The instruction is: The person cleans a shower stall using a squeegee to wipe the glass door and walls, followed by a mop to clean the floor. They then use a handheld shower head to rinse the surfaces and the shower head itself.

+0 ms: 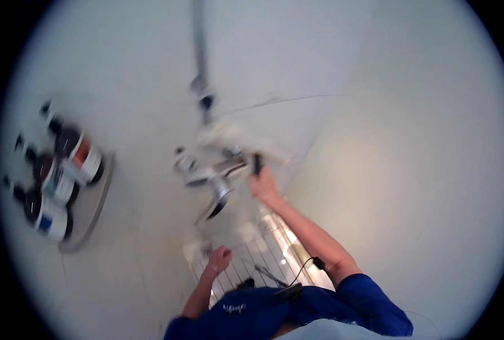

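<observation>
My right hand (264, 186) reaches up to a chrome shower tap (213, 177) on the white wall. Its fingers are closed around a short dark handle (257, 164) at the tap's right end. A white cloth-like mass (236, 139) lies blurred just above the tap and the hand. My left hand (220, 259) hangs lower, fingers curled into a loose fist, with nothing clearly in it. It hovers over a white ribbed floor surface (263, 249). A small white blob (196, 249) sits just left of that hand. The whole picture is motion-blurred.
A chrome shower rail (199, 51) runs up the wall above the tap. At the left, a grey corner shelf (92, 208) carries several dark bottles (65, 167) with coloured labels. A thin black cable (300, 271) hangs by my right forearm. White walls meet in a corner.
</observation>
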Available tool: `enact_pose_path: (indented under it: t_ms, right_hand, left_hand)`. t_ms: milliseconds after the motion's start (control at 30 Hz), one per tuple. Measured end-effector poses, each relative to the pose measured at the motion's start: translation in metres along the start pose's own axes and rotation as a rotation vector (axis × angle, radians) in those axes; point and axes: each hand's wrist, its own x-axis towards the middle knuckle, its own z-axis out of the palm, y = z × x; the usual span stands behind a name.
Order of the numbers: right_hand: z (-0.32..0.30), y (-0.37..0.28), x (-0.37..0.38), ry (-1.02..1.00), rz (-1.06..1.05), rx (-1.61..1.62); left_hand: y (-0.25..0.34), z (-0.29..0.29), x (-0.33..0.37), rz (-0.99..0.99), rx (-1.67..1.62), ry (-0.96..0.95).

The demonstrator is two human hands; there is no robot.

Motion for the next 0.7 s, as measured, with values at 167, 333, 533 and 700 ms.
enact_pose_path:
  t_ms: [167,333,533,700]
  right_hand:
    - [-0.118,-0.042,0.006,-0.306,0.046,0.598]
    - [-0.282,-0.134,0.044,0.103,0.060,-0.073]
    - [-0.390,-0.267,0.078,0.652,-0.530,-1.177]
    - [-0.436,-0.378,0.090,0.819,-0.559,-1.380]
  left_hand:
    - [0.043,-0.027,0.024,0.388,-0.063,0.114]
    - [-0.031,0.017,0.073,0.188,0.098,-0.186]
    - [-0.156,0.139,0.151,0.745,0.704,0.312]
    - [-0.145,0.181,0.199,0.967,0.744,0.486]
